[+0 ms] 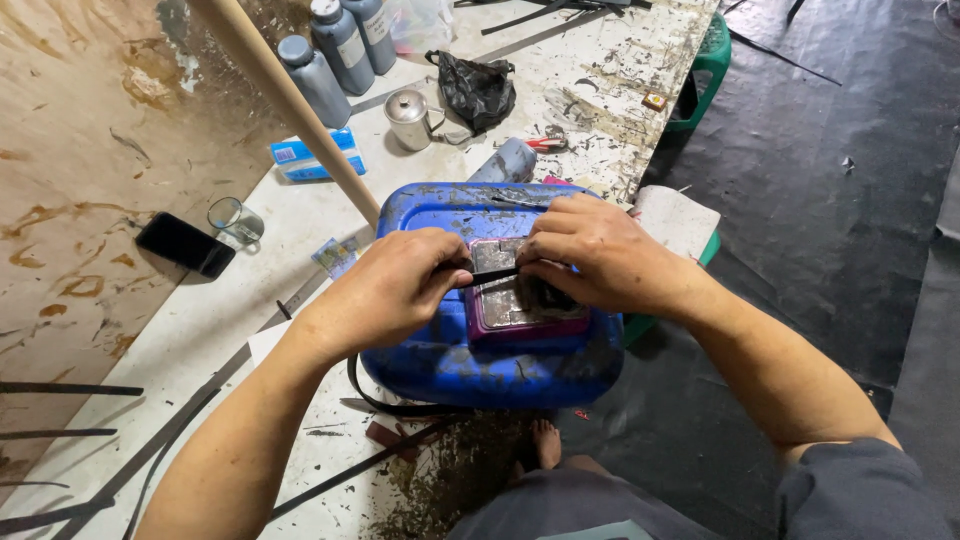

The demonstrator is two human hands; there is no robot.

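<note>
A blue plastic jerrycan lies flat on a stained white bench, with a purple block on top of it. Both hands pinch a narrow black strap stretched across that block. My left hand grips the strap's left part; the strap's tail loops down under the can's near edge. My right hand grips the strap's right end over the block, covering part of it.
A wooden pole slants across the bench. Behind the can stand grey bottles, a metal cup, a black bag, a blue box, a glass and a phone. Black strips lie at left. A green stool stands on dark flooring.
</note>
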